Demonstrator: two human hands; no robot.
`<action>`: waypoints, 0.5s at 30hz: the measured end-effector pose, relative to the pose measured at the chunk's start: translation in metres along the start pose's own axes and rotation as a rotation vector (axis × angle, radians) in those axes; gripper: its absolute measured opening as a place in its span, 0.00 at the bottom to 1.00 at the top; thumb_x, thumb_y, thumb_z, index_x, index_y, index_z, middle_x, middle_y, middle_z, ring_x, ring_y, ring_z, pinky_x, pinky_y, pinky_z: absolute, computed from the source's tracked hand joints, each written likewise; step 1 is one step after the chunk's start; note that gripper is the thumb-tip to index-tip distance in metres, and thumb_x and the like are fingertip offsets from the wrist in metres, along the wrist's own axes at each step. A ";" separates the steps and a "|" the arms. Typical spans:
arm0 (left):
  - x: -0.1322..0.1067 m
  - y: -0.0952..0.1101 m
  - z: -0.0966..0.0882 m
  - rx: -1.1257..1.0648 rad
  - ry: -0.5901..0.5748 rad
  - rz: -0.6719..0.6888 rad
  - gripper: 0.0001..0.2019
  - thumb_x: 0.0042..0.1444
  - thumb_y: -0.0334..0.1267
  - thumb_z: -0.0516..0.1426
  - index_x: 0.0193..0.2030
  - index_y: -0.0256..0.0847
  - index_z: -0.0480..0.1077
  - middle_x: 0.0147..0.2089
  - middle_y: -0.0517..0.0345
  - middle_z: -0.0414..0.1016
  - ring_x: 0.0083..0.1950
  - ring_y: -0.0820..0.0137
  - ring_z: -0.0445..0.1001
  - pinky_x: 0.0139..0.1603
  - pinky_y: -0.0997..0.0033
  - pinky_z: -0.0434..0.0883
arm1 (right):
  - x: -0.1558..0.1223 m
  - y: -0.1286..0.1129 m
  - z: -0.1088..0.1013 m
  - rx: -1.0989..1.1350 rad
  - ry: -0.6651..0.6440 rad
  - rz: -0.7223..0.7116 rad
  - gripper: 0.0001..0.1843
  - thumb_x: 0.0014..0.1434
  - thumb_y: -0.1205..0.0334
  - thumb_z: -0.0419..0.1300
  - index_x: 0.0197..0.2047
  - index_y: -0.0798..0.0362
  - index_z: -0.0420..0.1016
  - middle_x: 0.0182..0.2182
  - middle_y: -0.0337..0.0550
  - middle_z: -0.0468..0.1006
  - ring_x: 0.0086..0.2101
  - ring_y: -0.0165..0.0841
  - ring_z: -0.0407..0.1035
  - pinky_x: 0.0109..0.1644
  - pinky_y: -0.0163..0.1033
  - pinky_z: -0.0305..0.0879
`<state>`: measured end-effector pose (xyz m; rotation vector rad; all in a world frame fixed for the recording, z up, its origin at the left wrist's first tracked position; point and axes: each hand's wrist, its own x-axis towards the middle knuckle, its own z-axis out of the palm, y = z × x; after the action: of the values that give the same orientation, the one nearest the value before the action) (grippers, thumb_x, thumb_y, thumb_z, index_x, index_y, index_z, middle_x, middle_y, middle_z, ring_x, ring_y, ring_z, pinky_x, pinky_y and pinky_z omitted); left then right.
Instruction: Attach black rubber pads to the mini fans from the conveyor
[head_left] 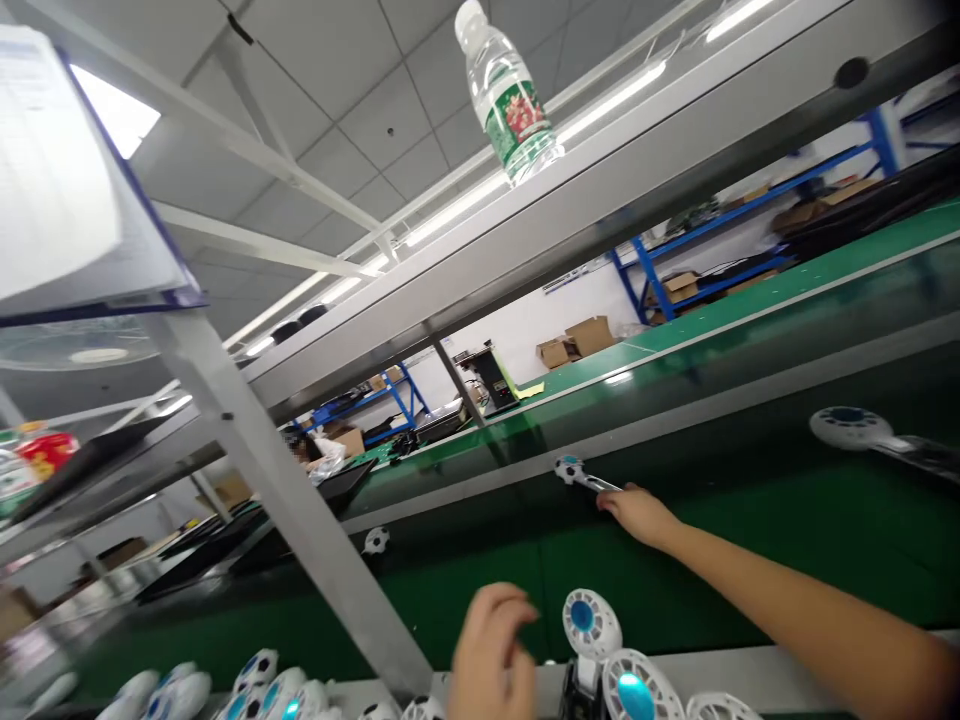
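My right hand (643, 513) reaches far out over the green conveyor belt, its fingers closed on the handle of a small handheld fan. The fan (570, 469) has a round white head with dark soccer-ball patches and points left. Low in the middle is my left hand (493, 650), its fingers loosely bent with nothing visible in them. Just right of it stands a white fan (592, 622) with a blue centre. Beside that, another white fan (637, 688) has a glowing blue centre. The lower part of my left hand is out of frame.
Several more fans (259, 690) are heaped at the lower left. One fan (851, 428) lies on the belt at right, and a soccer-ball fan head (376, 540) at left. A slanted metal post (300, 500) and shelf beam (570, 220) cross the view; a bottle (517, 115) stands above.
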<state>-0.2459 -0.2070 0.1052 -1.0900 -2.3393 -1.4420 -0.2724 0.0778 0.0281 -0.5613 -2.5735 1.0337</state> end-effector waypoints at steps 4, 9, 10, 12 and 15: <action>0.005 0.033 0.093 -0.614 0.054 -0.437 0.13 0.41 0.28 0.58 0.37 0.40 0.72 0.50 0.42 0.64 0.49 0.58 0.65 0.44 0.67 0.65 | -0.059 -0.010 -0.019 0.180 0.061 -0.002 0.14 0.65 0.59 0.47 0.46 0.54 0.69 0.42 0.44 0.73 0.37 0.33 0.70 0.39 0.40 0.69; -0.008 0.088 0.165 -1.150 -0.185 -0.735 0.26 0.48 0.57 0.53 0.46 0.37 0.64 0.49 0.39 0.67 0.50 0.55 0.69 0.42 0.59 0.69 | -0.214 -0.008 -0.072 0.106 0.152 -0.069 0.13 0.58 0.61 0.50 0.39 0.44 0.75 0.48 0.43 0.68 0.50 0.38 0.63 0.55 0.43 0.59; -0.015 0.103 0.177 -1.239 -0.256 -0.769 0.27 0.47 0.60 0.51 0.42 0.37 0.66 0.44 0.41 0.70 0.45 0.56 0.72 0.40 0.59 0.70 | -0.244 -0.008 -0.085 0.025 0.168 -0.108 0.12 0.56 0.61 0.51 0.37 0.42 0.76 0.51 0.43 0.65 0.52 0.41 0.60 0.56 0.46 0.58; -0.029 0.129 0.198 -1.368 -0.361 -0.840 0.26 0.45 0.61 0.53 0.37 0.38 0.66 0.35 0.48 0.72 0.35 0.61 0.74 0.36 0.60 0.71 | -0.295 -0.004 -0.110 -0.082 0.127 -0.105 0.13 0.56 0.62 0.52 0.39 0.40 0.76 0.56 0.42 0.59 0.55 0.43 0.56 0.56 0.49 0.56; -0.049 0.153 0.226 -1.448 -0.409 -0.951 0.24 0.44 0.60 0.57 0.35 0.39 0.65 0.29 0.55 0.70 0.29 0.66 0.74 0.33 0.63 0.72 | -0.344 0.013 -0.147 -0.018 0.042 0.037 0.16 0.60 0.58 0.49 0.50 0.38 0.68 0.59 0.41 0.55 0.56 0.40 0.55 0.57 0.46 0.57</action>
<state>-0.0614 -0.0030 0.0721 -0.2429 -1.7656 -3.8319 0.0933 0.0126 0.0732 -0.6311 -2.5471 1.0003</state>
